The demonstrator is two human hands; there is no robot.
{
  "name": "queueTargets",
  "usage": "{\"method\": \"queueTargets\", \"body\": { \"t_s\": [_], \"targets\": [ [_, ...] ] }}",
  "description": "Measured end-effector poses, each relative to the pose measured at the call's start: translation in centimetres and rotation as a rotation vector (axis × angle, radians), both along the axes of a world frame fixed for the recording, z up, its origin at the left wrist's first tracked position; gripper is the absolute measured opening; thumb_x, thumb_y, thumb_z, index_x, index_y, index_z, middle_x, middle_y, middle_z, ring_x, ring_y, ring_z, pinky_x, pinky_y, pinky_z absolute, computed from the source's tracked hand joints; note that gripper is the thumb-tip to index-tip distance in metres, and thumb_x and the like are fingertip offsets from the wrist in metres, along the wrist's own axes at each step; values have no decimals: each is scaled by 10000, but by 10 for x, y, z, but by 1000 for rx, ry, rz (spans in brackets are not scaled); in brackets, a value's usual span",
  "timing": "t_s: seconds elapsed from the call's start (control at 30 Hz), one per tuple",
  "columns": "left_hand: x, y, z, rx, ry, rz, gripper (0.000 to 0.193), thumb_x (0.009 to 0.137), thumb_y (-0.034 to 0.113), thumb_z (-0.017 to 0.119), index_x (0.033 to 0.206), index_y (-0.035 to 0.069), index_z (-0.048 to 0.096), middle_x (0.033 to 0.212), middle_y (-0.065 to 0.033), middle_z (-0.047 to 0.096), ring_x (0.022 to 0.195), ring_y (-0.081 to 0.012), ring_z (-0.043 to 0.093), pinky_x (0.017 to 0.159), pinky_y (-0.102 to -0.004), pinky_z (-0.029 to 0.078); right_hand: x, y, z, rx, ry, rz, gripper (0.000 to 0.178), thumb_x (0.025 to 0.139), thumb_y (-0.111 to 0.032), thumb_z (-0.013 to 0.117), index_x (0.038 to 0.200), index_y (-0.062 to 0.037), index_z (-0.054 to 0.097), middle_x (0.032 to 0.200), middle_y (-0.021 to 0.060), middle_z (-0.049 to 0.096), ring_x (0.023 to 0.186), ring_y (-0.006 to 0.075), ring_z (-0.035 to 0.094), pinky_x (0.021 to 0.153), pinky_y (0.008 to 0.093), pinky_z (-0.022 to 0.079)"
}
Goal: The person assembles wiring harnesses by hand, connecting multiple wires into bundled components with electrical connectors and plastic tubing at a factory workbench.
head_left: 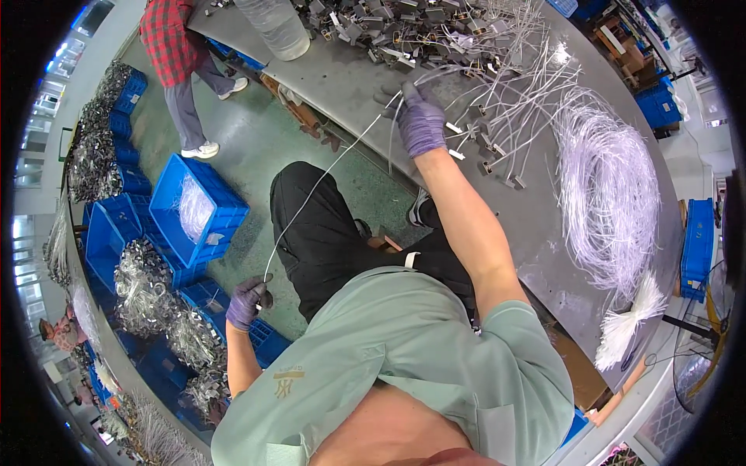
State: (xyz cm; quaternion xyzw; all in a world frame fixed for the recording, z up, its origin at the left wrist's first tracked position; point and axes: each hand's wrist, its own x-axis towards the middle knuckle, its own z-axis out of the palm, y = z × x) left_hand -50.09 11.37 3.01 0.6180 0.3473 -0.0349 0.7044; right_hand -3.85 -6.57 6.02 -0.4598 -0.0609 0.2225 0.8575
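A thin white cable [317, 184] stretches slantwise across my lap between my two purple-gloved hands. My left hand [249, 301], low at the left, has its fingers closed around the lower end. At the table's near edge my right hand [420, 116] grips the upper end, with its fingers curled; what exactly lies under the fingertips is hidden. Beside the right hand, loose white cables [513, 101] with small grey clip-like pieces [488, 147] at their ends lie in a tangle on the grey table [342, 93].
A big coil of translucent cable [610, 194] and a white bundle of ties or strands [633, 320] lie on the right. Grey parts [396, 31] are heaped beyond, near a clear container [276, 27]. Blue crates [198, 210] stand left; a person in a checked shirt [167, 39] stands far left.
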Motion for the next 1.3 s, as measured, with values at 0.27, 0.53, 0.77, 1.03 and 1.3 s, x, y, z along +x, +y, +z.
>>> {"method": "queueTargets", "body": {
  "t_s": [0.27,0.53,0.77,1.03,1.3],
  "targets": [
    [9,5,1,-12,-24,53,431,857,163,576,1218,-60,501,535,-62,504,501,-173,518,539,-305,436,1,-19,8,76,15,-86,278,939,-174,464,1118,38,434,943,199,622,796,322,661,533,304,550],
    [30,1,12,-53,-162,-12,455,842,173,573,1250,-15,497,443,-15,394,381,-132,397,439,-298,374,10,-36,15,10,29,12,291,917,-228,525,1107,-14,471,926,164,628,791,318,661,527,312,539],
    [94,-42,31,-276,-426,-102,476,833,225,589,1244,0,506,420,7,339,343,-114,322,396,-278,346,-10,-38,31,-50,6,205,272,888,-235,569,1034,-7,538,865,142,644,798,288,663,557,312,537],
    [128,-59,35,-226,-355,-101,485,834,258,599,1201,-47,511,452,-3,361,374,-120,343,429,-278,329,21,-86,74,-239,-200,-180,304,899,-301,517,950,-8,577,834,106,650,606,172,599,561,279,512],
    [209,-89,51,-283,-412,-247,399,863,225,557,1162,-38,533,477,5,371,407,-110,352,444,-262,331,-47,-67,-33,-569,-943,-49,252,847,-208,614,918,31,584,732,124,609,595,181,618,522,301,520]
  ]
}}
